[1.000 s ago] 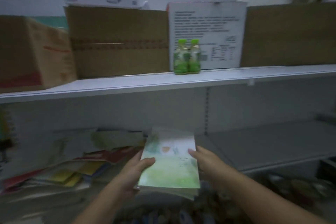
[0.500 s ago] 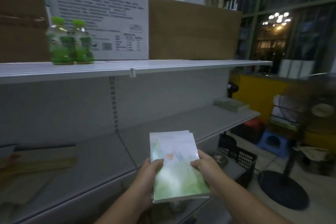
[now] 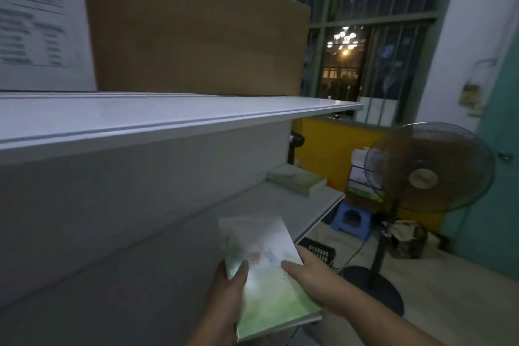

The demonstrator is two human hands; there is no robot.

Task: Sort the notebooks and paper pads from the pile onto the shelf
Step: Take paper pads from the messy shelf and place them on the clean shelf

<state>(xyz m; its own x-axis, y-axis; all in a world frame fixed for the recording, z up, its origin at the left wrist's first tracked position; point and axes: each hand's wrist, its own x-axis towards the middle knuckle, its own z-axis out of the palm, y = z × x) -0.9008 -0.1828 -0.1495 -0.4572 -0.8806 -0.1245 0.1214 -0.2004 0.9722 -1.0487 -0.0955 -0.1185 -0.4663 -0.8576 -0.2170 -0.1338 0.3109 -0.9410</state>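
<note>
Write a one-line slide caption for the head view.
Left hand and right hand grip a green notebook stack before the lower shelf, where a similar stack lies at its far end.

place: small shop or storeroom | evidence: white gondola shelving (image 3: 168, 115), cardboard carton (image 3: 196, 36), pedestal fan (image 3: 429, 168), barred window (image 3: 373, 22)

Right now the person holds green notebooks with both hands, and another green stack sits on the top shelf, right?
No. In the head view the left hand and right hand hold the green notebooks, but the other green stack sits on the lower shelf, not the top.
</note>
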